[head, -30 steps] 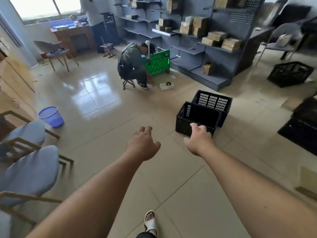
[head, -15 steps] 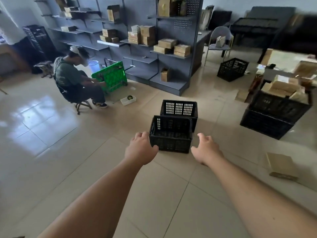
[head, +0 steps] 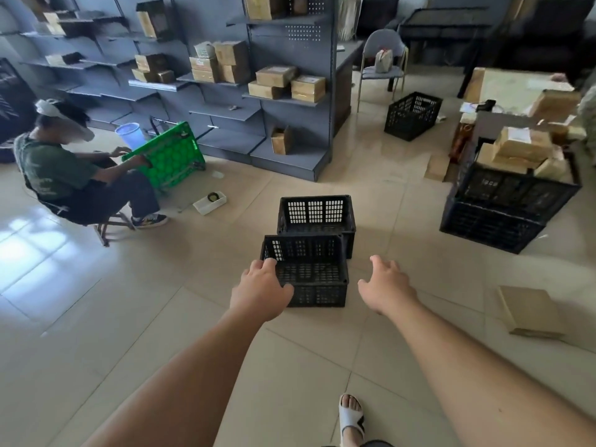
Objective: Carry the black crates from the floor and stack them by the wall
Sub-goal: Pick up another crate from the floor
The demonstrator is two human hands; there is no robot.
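Note:
Two empty black slatted crates stand on the tiled floor straight ahead, the near crate (head: 311, 269) touching the far crate (head: 317, 217) behind it. My left hand (head: 263, 290) reaches out in front of the near crate's left front corner, fingers loosely spread, holding nothing. My right hand (head: 385, 285) is stretched out just right of that crate, apart from it, fingers relaxed and empty. Another black crate (head: 412, 116) sits farther back by a chair. Two stacked black crates (head: 503, 208) at the right carry cardboard boxes.
A seated person (head: 74, 182) at the left handles a green crate (head: 167, 156). Grey shelving (head: 267, 91) with boxes runs behind. A white tray (head: 209, 202), a flat cardboard box (head: 529, 309) at the right and my sandalled foot (head: 351, 417) are on the floor.
The view has swung left-to-right and closed in on the two crates. Both hands have come nearer to the near crate, the left now at its front corner.

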